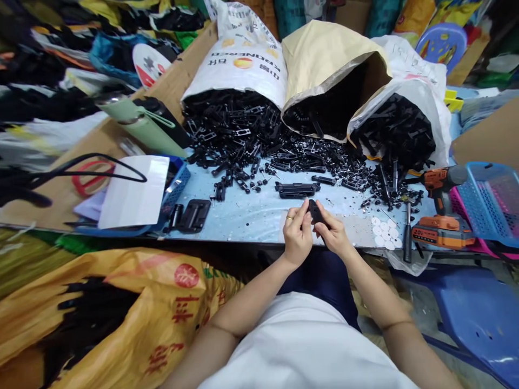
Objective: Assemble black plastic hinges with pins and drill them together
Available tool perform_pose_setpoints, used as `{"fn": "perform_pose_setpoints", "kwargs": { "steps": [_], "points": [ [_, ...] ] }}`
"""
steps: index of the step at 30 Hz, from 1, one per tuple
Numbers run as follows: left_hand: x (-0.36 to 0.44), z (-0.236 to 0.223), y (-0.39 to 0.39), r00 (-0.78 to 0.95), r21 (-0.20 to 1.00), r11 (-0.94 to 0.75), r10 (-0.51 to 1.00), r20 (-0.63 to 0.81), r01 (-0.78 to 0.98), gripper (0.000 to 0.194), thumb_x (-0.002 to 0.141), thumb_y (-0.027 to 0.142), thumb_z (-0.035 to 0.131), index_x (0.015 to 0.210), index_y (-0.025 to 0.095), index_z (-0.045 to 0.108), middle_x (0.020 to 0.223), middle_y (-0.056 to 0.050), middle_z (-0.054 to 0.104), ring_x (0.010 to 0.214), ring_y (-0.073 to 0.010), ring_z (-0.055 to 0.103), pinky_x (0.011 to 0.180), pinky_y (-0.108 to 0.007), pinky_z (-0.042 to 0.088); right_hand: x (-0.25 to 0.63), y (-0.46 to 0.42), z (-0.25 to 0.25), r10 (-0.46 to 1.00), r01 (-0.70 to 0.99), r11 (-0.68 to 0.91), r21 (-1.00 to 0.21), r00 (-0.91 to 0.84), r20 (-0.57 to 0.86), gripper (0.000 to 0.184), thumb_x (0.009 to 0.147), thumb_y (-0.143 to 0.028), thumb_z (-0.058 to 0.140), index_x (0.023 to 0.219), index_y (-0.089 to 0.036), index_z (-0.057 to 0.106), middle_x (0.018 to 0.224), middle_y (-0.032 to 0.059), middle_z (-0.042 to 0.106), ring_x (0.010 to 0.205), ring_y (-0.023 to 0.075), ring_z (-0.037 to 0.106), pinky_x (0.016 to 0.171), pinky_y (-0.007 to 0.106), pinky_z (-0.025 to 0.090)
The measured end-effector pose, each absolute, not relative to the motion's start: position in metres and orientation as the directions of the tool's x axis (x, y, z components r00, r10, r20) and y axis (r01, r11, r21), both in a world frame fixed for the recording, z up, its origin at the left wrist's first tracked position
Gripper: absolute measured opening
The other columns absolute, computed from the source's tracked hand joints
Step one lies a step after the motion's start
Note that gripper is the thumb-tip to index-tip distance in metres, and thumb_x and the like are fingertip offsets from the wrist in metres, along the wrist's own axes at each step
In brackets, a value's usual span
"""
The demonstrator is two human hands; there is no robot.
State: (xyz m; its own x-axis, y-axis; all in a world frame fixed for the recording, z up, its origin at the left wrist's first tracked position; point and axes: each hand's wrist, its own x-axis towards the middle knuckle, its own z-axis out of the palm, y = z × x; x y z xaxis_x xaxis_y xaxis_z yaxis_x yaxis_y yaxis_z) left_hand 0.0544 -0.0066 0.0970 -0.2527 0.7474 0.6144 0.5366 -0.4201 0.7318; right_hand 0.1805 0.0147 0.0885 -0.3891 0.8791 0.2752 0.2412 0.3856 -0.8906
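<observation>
Near the front edge of the blue-topped table, my left hand (298,232) and my right hand (331,229) meet around a small black plastic part (315,212). Fingers of both hands are closed on it, and they cover much of its outline. Just beyond my hands lies a longer black assembled piece (297,189). Loose black plastic parts (243,129) and small metal pins spread across the table behind it. Under my hands is a pale flat mat (357,232), with several white round discs (386,233) on its right end.
Three open sacks stand at the back: a white printed sack (239,59), a beige sack (324,54) and a white sack (440,113). Right are an orange cordless drill (441,232), a hammer (407,232) and a blue basket (494,200). Left are a green bottle (150,129) and a black block (194,215).
</observation>
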Motion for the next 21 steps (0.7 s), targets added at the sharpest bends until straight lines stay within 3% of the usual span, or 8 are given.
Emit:
{"fn": "perform_pose_setpoints", "kwargs": {
  "steps": [4, 7, 10, 13, 15, 17, 19, 21],
  "points": [
    [0.045, 0.102, -0.003, -0.127, 0.686, -0.523, 0.742, 0.659, 0.506, 0.035, 0.093, 0.029, 0.035, 0.119, 0.017, 0.056, 0.087, -0.007, 0.063, 0.080, -0.0141, 0.057, 0.072, -0.028, 0.048, 0.173, 0.003, 0.085, 0.888, 0.292, 0.420, -0.859, -0.330, 0.322, 0.059, 0.088, -0.052, 0.039, 0.139, -0.023, 0.034, 0.096, 0.0082, 0.059, 0.064, 0.0131, 0.053, 0.062, 0.030, 0.051],
    [0.042, 0.092, 0.000, -0.113, 0.723, -0.496, 0.783, 0.612, 0.482, 0.036, 0.093, 0.032, 0.034, 0.118, 0.017, 0.056, 0.090, -0.009, 0.063, 0.081, -0.0148, 0.058, 0.073, -0.029, 0.049, 0.168, 0.000, 0.076, 0.908, 0.324, 0.387, -0.863, -0.296, 0.296, 0.060, 0.089, -0.052, 0.035, 0.141, -0.022, 0.029, 0.100, 0.0090, 0.059, 0.067, 0.0142, 0.055, 0.064, 0.031, 0.051],
    [0.045, 0.069, -0.001, -0.223, 0.854, -0.299, 0.880, 0.419, 0.425, 0.041, 0.094, 0.037, 0.029, 0.124, 0.017, 0.050, 0.094, -0.010, 0.061, 0.075, -0.0151, 0.060, 0.070, -0.030, 0.051, 0.171, 0.018, 0.067, 0.888, 0.401, 0.398, -0.825, -0.395, 0.236, 0.057, 0.090, -0.051, 0.031, 0.139, -0.022, 0.033, 0.100, 0.0079, 0.060, 0.075, 0.0160, 0.057, 0.070, 0.032, 0.050],
    [0.044, 0.049, -0.006, -0.278, 0.890, -0.055, 0.939, 0.200, 0.454, 0.046, 0.091, 0.035, 0.035, 0.134, 0.017, 0.036, 0.097, -0.011, 0.059, 0.076, -0.0182, 0.063, 0.069, -0.034, 0.052, 0.199, 0.061, 0.068, 0.888, 0.628, 0.442, -0.641, -0.410, 0.211, 0.047, 0.088, -0.048, 0.041, 0.129, -0.025, 0.048, 0.105, 0.0074, 0.060, 0.093, 0.0197, 0.055, 0.083, 0.035, 0.046],
    [0.041, 0.044, -0.006, -0.190, 0.783, -0.046, 0.960, 0.206, 0.620, 0.052, 0.085, 0.029, 0.048, 0.134, 0.017, 0.036, 0.109, -0.016, 0.056, 0.097, -0.0264, 0.060, 0.082, -0.044, 0.049, 0.233, 0.097, 0.075, 0.945, 0.833, 0.316, -0.454, -0.237, 0.223, 0.042, 0.085, -0.042, 0.050, 0.121, -0.022, 0.054, 0.108, 0.0101, 0.059, 0.099, 0.0215, 0.050, 0.084, 0.037, 0.044],
    [0.038, 0.046, -0.001, 0.045, 0.602, -0.187, 0.969, 0.243, 0.777, 0.052, 0.078, 0.021, 0.056, 0.128, 0.020, 0.044, 0.122, -0.017, 0.052, 0.116, -0.0326, 0.048, 0.096, -0.055, 0.036, 0.270, 0.129, 0.085, 0.971, 0.951, 0.076, -0.301, -0.002, 0.237, 0.040, 0.085, -0.037, 0.052, 0.117, -0.013, 0.056, 0.109, 0.0180, 0.056, 0.102, 0.0254, 0.045, 0.082, 0.041, 0.041],
    [0.038, 0.053, 0.009, 0.300, 0.448, -0.351, 0.936, 0.184, 0.822, 0.042, 0.078, 0.016, 0.055, 0.119, 0.023, 0.053, 0.119, -0.013, 0.057, 0.117, -0.0323, 0.046, 0.100, -0.063, 0.025, 0.300, 0.150, 0.096, 0.964, 0.969, -0.049, -0.242, 0.109, 0.241, 0.037, 0.088, -0.031, 0.047, 0.108, -0.003, 0.058, 0.110, 0.0278, 0.050, 0.109, 0.0306, 0.037, 0.083, 0.049, 0.035],
    [0.038, 0.059, 0.019, 0.441, 0.362, -0.437, 0.894, 0.076, 0.824, 0.033, 0.081, 0.014, 0.051, 0.112, 0.024, 0.056, 0.102, -0.009, 0.064, 0.105, -0.0272, 0.055, 0.100, -0.064, 0.021, 0.317, 0.160, 0.107, 0.976, 0.978, -0.047, -0.204, 0.089, 0.201, 0.035, 0.090, -0.027, 0.041, 0.099, 0.001, 0.059, 0.111, 0.0330, 0.045, 0.113, 0.0344, 0.032, 0.084, 0.054, 0.030]
  ]
}}
